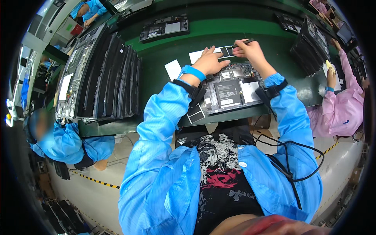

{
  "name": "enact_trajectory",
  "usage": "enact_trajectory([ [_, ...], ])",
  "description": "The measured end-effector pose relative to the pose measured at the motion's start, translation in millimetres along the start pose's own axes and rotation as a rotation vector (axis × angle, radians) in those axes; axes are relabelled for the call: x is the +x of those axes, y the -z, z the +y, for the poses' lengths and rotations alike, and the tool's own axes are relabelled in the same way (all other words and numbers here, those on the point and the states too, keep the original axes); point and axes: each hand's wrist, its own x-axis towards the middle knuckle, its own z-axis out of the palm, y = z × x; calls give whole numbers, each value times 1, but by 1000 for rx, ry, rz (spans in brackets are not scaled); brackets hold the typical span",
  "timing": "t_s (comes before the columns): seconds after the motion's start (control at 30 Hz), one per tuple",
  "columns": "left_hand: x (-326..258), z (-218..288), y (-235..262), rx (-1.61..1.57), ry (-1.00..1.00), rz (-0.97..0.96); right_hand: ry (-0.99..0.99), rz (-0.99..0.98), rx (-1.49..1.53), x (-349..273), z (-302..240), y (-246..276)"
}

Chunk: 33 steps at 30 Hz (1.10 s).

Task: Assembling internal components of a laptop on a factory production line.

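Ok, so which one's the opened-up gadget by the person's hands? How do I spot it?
Find the dark green table, then the left hand and right hand over it. Just below them in the picture, an open device lies flat. Unlike the stacks at either side and the device farther back, it lies between blue sleeves.

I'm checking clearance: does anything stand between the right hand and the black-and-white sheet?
Nothing visible: the right hand, holding a slim dark tool, is at the black-and-white sheet.

Pale print (226,94) (too small to read) on the dark laptop battery (234,88)
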Motion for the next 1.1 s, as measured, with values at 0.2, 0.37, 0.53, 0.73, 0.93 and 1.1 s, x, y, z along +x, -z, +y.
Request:
enact_trajectory([
  [0.2,14,-24,-18,72,33,-169,-110,3,-21,29,25,-13],
  [0.37,12,-22,-16,137,2,-214,37,23,-251,32,38,-12],
  [0.53,15,-31,-23,80,9,-212,90,27,-274,30,39,-13],
  [0.73,22,-39,-34,119,59,-222,111,18,-264,27,35,-19],
  [0.93,13,-19,-19,170,119,-224,145,17,-225,27,40,-17],
  [1.1,5,-3,0,214,203,-254,141,21,-60,24,37,-17],
])
